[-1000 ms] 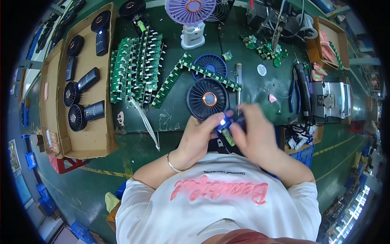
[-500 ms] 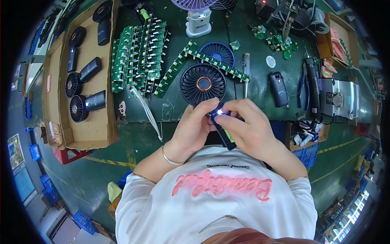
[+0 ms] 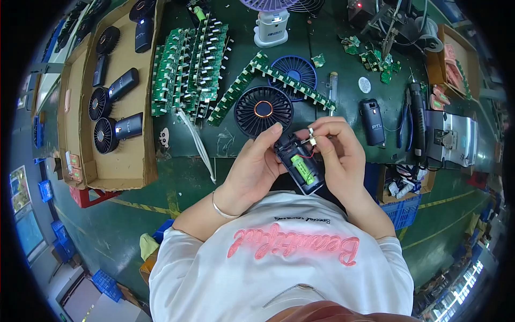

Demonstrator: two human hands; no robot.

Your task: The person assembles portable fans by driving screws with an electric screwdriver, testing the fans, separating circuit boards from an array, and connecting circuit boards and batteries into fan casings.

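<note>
My left hand (image 3: pixel 251 167) is wrapped round the handle of a dark handheld fan (image 3: pixel 256 124), its thumb near the neck. The round bladed head, with a copper-coloured ring at its centre, lies over the table edge. The handle's casing is uncovered and shows a green cylindrical battery (image 3: pixel 304 169) with a red wire. Between the thumb and fingers of my right hand (image 3: pixel 343 155) is a small circuit board (image 3: pixel 311 138) with white parts, just beside the handle's upper end. The red wire runs from the handle towards this board. My right fingertips partly hide the board.
Green circuit board strips (image 3: pixel 188 70) are piled at the left, beside a cardboard box (image 3: pixel 120 172) of dark fans. A blue fan grille (image 3: pixel 294 72) lies beyond a bent strip. To the right are a dark handle casing (image 3: pixel 372 122), pliers (image 3: pixel 406 121) and a soldering iron (image 3: pixel 416 115).
The fan handle has rolled so its uncovered inside and battery show. My right hand has drawn back slightly with the small board, and the bright light at my fingertips is gone.
</note>
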